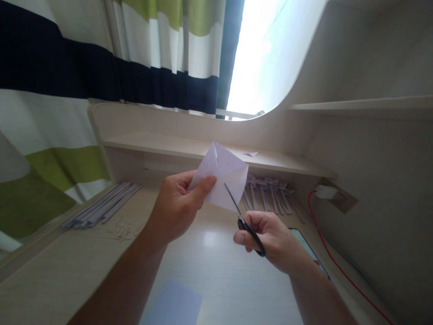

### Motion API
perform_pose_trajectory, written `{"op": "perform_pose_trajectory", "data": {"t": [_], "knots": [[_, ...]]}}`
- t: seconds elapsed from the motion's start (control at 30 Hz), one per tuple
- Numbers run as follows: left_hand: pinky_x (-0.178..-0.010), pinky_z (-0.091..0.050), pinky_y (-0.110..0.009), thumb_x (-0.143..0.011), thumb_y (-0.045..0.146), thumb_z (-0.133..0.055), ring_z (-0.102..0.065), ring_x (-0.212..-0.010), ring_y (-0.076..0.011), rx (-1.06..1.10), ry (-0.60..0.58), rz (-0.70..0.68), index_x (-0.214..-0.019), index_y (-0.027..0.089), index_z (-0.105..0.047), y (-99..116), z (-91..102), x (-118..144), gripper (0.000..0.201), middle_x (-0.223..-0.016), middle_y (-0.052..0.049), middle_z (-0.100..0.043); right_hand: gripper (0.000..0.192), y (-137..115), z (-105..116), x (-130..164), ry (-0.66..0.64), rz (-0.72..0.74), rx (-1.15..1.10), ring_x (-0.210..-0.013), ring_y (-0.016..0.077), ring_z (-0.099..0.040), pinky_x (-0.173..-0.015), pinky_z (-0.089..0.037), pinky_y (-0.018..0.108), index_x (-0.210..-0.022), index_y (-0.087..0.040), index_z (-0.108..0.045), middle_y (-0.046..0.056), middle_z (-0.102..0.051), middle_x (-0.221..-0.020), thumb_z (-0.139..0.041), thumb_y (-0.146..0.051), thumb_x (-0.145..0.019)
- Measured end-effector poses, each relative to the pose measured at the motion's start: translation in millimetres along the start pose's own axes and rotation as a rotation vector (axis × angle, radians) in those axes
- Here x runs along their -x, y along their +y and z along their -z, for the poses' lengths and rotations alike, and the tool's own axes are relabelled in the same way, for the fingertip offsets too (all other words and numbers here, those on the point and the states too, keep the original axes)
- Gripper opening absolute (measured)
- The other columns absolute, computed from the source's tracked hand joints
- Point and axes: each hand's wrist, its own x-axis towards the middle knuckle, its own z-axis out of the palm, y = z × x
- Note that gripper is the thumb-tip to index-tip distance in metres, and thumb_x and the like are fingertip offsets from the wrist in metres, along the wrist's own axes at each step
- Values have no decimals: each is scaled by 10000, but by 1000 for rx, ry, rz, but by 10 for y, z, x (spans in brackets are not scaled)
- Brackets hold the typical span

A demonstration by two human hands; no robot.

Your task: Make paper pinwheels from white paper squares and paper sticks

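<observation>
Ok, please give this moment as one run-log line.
left hand: grips square white paper; right hand: holds black-handled metal scissors, one blade across paper's front; pale wooden desk: long grey sticks at left

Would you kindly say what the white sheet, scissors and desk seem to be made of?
The white sheet in the left hand looks like matte paper, thin and creased. The scissors seem to have metal blades, slim and greyish, and smooth black handles, probably plastic. The desk looks like pale wood or laminate: faint grain shows, and a bright reflection suggests slight gloss.
</observation>
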Motion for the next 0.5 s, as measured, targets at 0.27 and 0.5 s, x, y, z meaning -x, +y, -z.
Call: {"op": "perform_pose_trajectory", "data": {"t": [0.27, 0.5], "knots": [[-467, -311, -248, -919, 433, -676, -429, -484, -112, -17, 5, 3, -561, 196, -538, 1, -8, -7, 451, -513, 32, -493, 425, 0, -6, 2, 6, -9, 11, -525, 90, -463, -498, -312, 231, -632, -181, -593, -30, -600, -565, -887, -469, -738], [-487, -340, -240, -913, 438, -679, -461, -499, -110, -15, 4, -15, -576, 187, -564, -85, 18, -40, 436, -522, 24, -526, 423, -14, -20, -24, 7, -28, 21, -484, 77, -474, -454, -321, 208, -664, -174, -608, -26, -625, -568, -884, -486, -733]]}}
